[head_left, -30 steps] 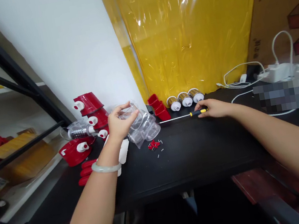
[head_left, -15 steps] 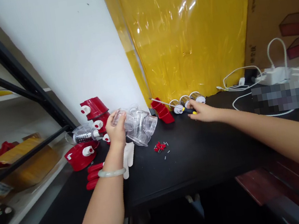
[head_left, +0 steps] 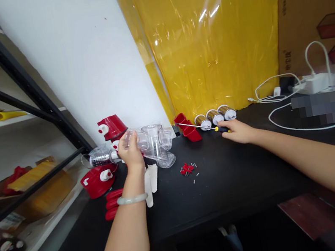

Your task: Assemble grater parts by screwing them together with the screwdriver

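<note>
My left hand (head_left: 130, 151) is closed around the tube end of a clear plastic housing (head_left: 155, 141), at the left of the black table. The housing's wider parts stick out to the right of my fingers. In my right hand (head_left: 235, 130) is a screwdriver (head_left: 222, 129) with a yellow and black handle. Its long shaft points left, its tip in front of the red hopper-like parts (head_left: 188, 129). Between the hands, lower down, lies a small pile of red pieces (head_left: 187, 168) with several tiny screws or pins around it.
Red bases with white knobs (head_left: 96, 182) stand left, beside a clear part with a metal grater drum (head_left: 100, 159). Red handles (head_left: 112, 204) and white strips (head_left: 153, 178) lie near my left wrist. Metal drums (head_left: 214, 117) line the back. White cables (head_left: 282, 121) spread right.
The clear housing has turned in my left hand, its openings now facing differently. The screwdriver lies at a flatter angle. The whole view has shifted slightly.
</note>
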Demonstrator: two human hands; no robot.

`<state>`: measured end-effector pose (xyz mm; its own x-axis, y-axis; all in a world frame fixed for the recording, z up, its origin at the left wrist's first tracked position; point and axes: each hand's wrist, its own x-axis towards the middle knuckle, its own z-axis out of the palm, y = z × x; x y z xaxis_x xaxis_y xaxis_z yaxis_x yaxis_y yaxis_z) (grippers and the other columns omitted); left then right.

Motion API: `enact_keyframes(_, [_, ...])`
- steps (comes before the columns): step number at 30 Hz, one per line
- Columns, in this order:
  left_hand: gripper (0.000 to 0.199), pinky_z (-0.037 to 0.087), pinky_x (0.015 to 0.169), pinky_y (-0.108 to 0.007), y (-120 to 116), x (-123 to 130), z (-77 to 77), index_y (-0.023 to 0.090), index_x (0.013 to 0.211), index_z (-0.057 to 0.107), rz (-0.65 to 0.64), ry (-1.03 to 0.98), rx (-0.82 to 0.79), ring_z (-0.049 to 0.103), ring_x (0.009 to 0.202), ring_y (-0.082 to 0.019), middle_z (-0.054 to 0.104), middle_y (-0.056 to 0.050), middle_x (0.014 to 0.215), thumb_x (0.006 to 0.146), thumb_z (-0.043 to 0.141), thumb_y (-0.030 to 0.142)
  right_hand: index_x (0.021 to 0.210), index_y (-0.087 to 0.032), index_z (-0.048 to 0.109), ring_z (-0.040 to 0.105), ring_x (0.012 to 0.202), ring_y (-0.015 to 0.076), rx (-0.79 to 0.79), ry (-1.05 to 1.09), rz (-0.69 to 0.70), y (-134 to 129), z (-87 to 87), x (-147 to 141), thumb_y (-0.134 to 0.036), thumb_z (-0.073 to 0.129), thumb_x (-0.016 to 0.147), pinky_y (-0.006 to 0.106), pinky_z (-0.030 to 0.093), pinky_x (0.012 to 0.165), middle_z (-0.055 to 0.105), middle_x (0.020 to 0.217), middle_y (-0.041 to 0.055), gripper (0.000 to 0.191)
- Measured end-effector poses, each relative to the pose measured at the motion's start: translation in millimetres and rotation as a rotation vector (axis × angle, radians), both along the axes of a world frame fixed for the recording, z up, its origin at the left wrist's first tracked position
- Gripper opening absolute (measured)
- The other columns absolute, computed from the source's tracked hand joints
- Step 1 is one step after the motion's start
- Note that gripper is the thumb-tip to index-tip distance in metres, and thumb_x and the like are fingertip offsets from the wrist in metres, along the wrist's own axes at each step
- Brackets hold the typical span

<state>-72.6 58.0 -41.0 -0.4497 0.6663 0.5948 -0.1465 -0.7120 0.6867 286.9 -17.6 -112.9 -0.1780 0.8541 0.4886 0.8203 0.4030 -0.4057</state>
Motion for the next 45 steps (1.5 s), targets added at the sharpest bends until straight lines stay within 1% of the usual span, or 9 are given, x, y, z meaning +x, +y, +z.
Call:
enact_keyframes(4, [0.043,0.051,0.072,-0.029,1.1,0.3,-1.7,0.014,0.095,0.067,0.004,0.001,-0.006,0.062,0.073,-0.015,0.063,-0.002,0.081,0.062,0.079,0.04,0.082,-0.021,0.058,0.055,0.069,0.0179,-0.008,-0.022,0.022,-3.5,1.2,-3.3,-0.022,0.049,0.074,0.028,0.038,0.064,0.06,0.075,0.0017,0.012])
enact_keyframes(11, [0.045,0.044,0.057,-0.023,-0.2,1.4,-2.0,0.014,0.097,0.067,-0.038,-0.018,-0.035,0.06,0.064,-0.012,0.062,-0.001,0.079,0.061,0.08,0.039,0.081,-0.021,0.056,0.055,0.068,0.0174,-0.021,-0.041,0.028,-5.9,1.0,-8.5,-0.02,0.049,0.074,0.028,0.038,0.064,0.06,0.073,0.0011,0.01])
enact_keyframes(18, [0.044,0.046,0.06,-0.023,-2.2,3.8,-3.1,0.015,0.095,0.068,-0.067,-0.023,-0.033,0.062,0.069,-0.013,0.065,-0.003,0.083,0.059,0.081,0.037,0.081,-0.021,0.054,0.054,0.068,0.0169,-0.025,-0.06,0.04,-8.2,3.4,-11.3,-0.02,0.049,0.074,0.027,0.037,0.063,0.059,0.073,0.001,0.008])
enact_keyframes(24, [0.044,0.044,0.058,-0.023,0.5,4.9,-6.2,0.014,0.097,0.069,-0.1,-0.01,-0.018,0.063,0.068,-0.014,0.066,-0.004,0.084,0.06,0.081,0.036,0.083,-0.021,0.054,0.054,0.068,0.0168,-0.051,-0.047,0.044,-7.8,2.6,-11.9,-0.02,0.05,0.074,0.027,0.037,0.064,0.058,0.072,0.0006,0.01])
enact_keyframes(29, [0.045,0.04,0.051,-0.02,1.6,4.4,-6.7,0.014,0.097,0.069,-0.111,-0.022,-0.028,0.062,0.064,-0.013,0.066,-0.003,0.082,0.06,0.082,0.035,0.082,-0.02,0.054,0.052,0.067,0.0163,-0.063,-0.017,0.06,-8.1,1.7,-12.1,-0.021,0.049,0.073,0.027,0.036,0.064,0.056,0.071,-0.0001,0.01])
enact_keyframes(34, [0.042,0.043,0.055,-0.021,0.5,4.5,-5.6,0.014,0.094,0.07,-0.117,-0.023,-0.015,0.061,0.064,-0.012,0.065,-0.002,0.08,0.06,0.082,0.035,0.079,-0.02,0.053,0.049,0.065,0.0148,-0.106,0.043,0.107,-8.0,0.9,-12.1,-0.02,0.049,0.072,0.027,0.036,0.063,0.053,0.069,-0.0015,0.009])
enact_keyframes(38, [0.04,0.046,0.06,-0.023,0.4,4.3,-5.0,0.014,0.092,0.07,-0.118,-0.021,0.004,0.061,0.066,-0.012,0.066,-0.003,0.083,0.059,0.082,0.034,0.079,-0.02,0.055,0.05,0.067,0.0151,-0.11,0.086,0.139,-7.0,-0.8,-12.7,-0.02,0.05,0.071,0.027,0.038,0.064,0.054,0.071,-0.0011,0.009])
enact_keyframes(41, [0.041,0.047,0.06,-0.024,1.8,2.4,-4.5,0.014,0.093,0.07,-0.096,-0.018,-0.002,0.062,0.066,-0.013,0.065,-0.002,0.081,0.06,0.081,0.036,0.083,-0.019,0.058,0.054,0.072,0.0167,-0.077,0.116,0.15,-5.1,-3.8,-13.9,-0.025,0.055,0.073,0.029,0.042,0.069,0.059,0.077,0.0008,0.012])
enact_keyframes(45, [0.039,0.05,0.065,-0.027,2.6,-1.7,-2.5,0.014,0.092,0.069,-0.048,0.015,0.031,0.062,0.067,-0.014,0.065,-0.002,0.079,0.062,0.08,0.038,0.088,-0.019,0.059,0.057,0.078,0.0182,-0.078,0.162,0.166,-0.2,-10.3,-14.8,-0.035,0.064,0.073,0.033,0.046,0.076,0.061,0.084,0.003,0.022])
